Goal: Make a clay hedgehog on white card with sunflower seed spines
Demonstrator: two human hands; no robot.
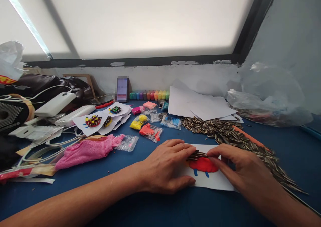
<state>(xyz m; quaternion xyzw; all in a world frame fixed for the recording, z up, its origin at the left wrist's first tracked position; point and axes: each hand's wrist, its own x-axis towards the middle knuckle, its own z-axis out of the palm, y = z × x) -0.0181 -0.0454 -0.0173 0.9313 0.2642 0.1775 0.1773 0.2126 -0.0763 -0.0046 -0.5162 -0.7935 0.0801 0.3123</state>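
A white sheet of paper (213,184) lies in front of me, bearing a flat red clay shape (204,165) with two short blue clay legs (207,174). Striped sunflower seeds (198,155) stick out along the upper edge of the red clay. My left hand (170,166) rests on the paper's left part, fingers stretched out, thumb apart, partly covering the clay's left end. Thumb and forefinger of my right hand (238,166) pinch together at the clay's upper right edge, beside the seeds. Whatever is between those fingertips is hidden.
Loose sunflower seeds (225,133) spread behind and right of the paper. Small bags of coloured clay (151,132) and stacked white sheets (200,103) lie further back. Finished seed-and-clay cards (90,123), a pink cloth (85,151) and cables are at left; a plastic bag (271,103) is at right.
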